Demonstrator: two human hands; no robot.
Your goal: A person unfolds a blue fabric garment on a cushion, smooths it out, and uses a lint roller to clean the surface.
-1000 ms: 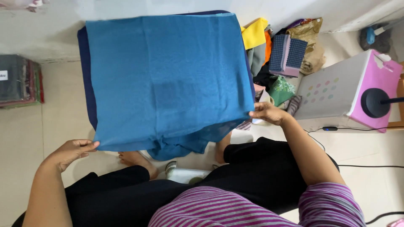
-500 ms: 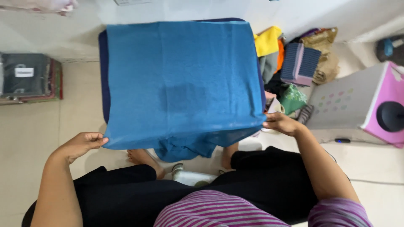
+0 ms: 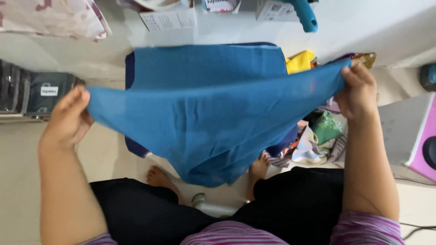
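at nine o'clock of the view, the left hand (image 3: 68, 119) pinches one corner of a teal blue cloth (image 3: 209, 113), fingers closed on its edge. at three o'clock, the right hand (image 3: 359, 90) grips the opposite corner, fingers pressed together around the bunched fabric. the cloth hangs stretched between both hands, sagging toward six o'clock above two bare feet (image 3: 159, 177). behind it, at twelve o'clock, a dark blue folded cloth (image 3: 129, 63) lies flat. a heap of coloured fabrics (image 3: 318, 136) sits near four o'clock, beside a pink and white box (image 3: 418, 136).
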